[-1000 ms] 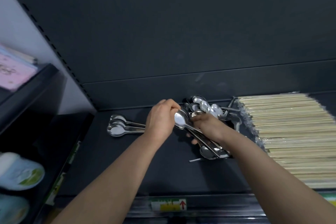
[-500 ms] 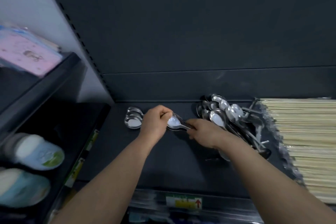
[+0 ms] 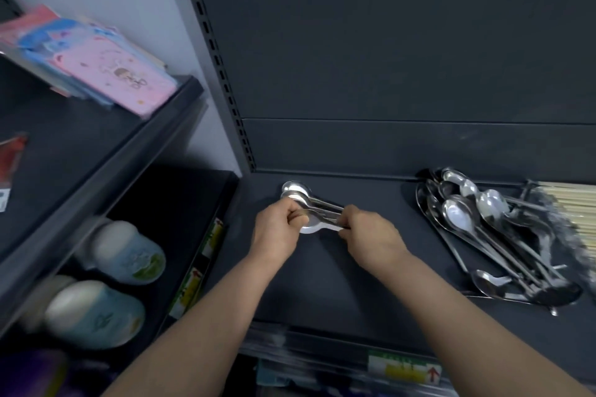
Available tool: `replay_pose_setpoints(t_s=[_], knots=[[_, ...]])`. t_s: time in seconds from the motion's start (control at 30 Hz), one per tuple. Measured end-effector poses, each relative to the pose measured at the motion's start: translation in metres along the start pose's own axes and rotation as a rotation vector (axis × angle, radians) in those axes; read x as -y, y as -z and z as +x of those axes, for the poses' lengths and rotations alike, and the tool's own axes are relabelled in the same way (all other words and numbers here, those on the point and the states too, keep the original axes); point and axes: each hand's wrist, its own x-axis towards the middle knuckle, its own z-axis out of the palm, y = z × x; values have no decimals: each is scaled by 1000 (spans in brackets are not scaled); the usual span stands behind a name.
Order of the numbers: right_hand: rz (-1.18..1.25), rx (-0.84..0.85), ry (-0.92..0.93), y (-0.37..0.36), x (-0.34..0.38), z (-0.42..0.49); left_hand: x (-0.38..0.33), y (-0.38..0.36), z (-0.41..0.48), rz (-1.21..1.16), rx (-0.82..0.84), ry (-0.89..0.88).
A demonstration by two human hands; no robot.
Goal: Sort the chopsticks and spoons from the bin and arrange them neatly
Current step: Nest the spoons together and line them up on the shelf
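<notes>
We're early on: left hand (image 3: pixel 277 230) and right hand (image 3: pixel 371 235) both pinch one spoon (image 3: pixel 314 228) at the small left stack (image 3: pixel 295 190), most spoons (image 3: pixel 458 214) jumbled in the bin (image 3: pixel 451 251).

The left hand (image 3: pixel 277 230) and right hand (image 3: pixel 372 237), earlier at the spoon heap (image 3: pixel 483 219), now hold a spoon (image 3: pixel 315 228) between them well left of it, seemingly laying it against the small spoon row (image 3: pixel 295 189).
</notes>
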Motion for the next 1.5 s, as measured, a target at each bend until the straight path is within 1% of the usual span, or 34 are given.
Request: replay_pose_setpoints(t_s=[0.1, 0.23, 0.37, 0.5, 0.67, 0.9, 1.17, 1.37, 1.43, 1.5], knots=[[-90, -109, 54, -11, 6, 5, 10, 6, 4, 78, -54, 4], [-292, -209, 97, -25, 12, 10, 15, 9, 9, 203, -79, -19], [-356, -284, 110, -34, 13, 10, 20, 11, 11, 287, -121, -20], [-453, -348, 84, -34, 15, 10, 17, 14, 14, 388, -179, -167], [-484, -359, 104, -31, 2, 1, -4, 7, 15, 531, -87, -269], [-446, -495, 65, 6, -51, -20, -56, -46, 11, 446, -19, -378], [-440, -489, -144, 59, -150, -54, -141, -133, -8, 359, 99, -449], [-343, -486, -203, 78, -203, -70, -186, -182, -15, 309, 232, -326], [-285, -477, -202, 85, -220, -74, -200, -201, -18, 313, 263, -257], [-244, -488, -200, 90, -231, -75, -210, -219, -18, 358, 261, -157]])
